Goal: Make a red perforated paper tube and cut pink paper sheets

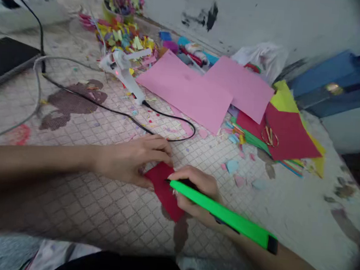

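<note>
A small dark-red piece of paper (164, 192) lies on the patterned table cover in front of me. My left hand (142, 159) holds its upper left edge between thumb and fingers. In my right hand (199, 190) is a bright green pen (224, 211) with a black end, slanting down to the left. The pen's dark tip is at the paper's surface; whether it has left a mark is too blurred to tell. Part of the paper is hidden under the right hand.
A white glue gun (125, 76) with a lit red light trails a black cord (172, 117) near my left hand. Pink sheets (189, 90), a red sheet (295, 138) and gold-handled scissors (270, 136) lie behind. Paper scraps (233, 166), colourful cut-outs (122, 37) and a black device (8, 61) surround them.
</note>
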`<state>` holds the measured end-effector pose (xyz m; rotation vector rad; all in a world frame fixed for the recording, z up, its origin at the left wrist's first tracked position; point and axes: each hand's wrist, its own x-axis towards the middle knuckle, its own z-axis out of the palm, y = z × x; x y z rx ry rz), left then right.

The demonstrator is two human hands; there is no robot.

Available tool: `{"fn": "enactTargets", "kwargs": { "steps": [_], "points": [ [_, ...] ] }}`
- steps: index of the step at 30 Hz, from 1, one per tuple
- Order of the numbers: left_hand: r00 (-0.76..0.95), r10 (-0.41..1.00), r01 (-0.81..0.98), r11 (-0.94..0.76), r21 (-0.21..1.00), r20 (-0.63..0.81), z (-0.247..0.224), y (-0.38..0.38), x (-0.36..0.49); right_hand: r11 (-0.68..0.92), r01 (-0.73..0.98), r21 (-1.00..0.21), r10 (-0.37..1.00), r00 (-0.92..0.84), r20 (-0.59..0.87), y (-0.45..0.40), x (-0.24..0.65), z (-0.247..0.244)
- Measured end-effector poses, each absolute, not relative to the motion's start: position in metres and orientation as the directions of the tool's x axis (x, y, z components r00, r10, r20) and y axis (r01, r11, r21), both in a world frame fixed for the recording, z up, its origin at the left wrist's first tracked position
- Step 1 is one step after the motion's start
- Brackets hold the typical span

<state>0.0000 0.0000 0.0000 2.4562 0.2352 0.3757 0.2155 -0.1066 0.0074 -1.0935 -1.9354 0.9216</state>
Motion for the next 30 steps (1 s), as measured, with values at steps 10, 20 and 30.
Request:
{"fn": "enactTargets", "kwargs": {
  "steps": [10,20,30],
  "points": [
    [0.924,0.333,0.172,-0.799,0.576,0.186,0.004,-0.01,0.003,0.27,0.449,-0.852,0.963,-0.148,0.227,-0.112,0.209,0.015],
    [0.902,0.371,0.195,-0.807,0.558,0.22,0.005,-0.017,0.002,0.288,0.483,-0.827,0.958,-0.161,0.239,-0.112,0.207,0.015],
    [0.903,0.368,0.191,-0.806,0.56,0.222,0.005,-0.016,0.003,0.286,0.488,-0.825,0.957,-0.196,0.216,-0.113,0.208,0.012]
  ]
}}
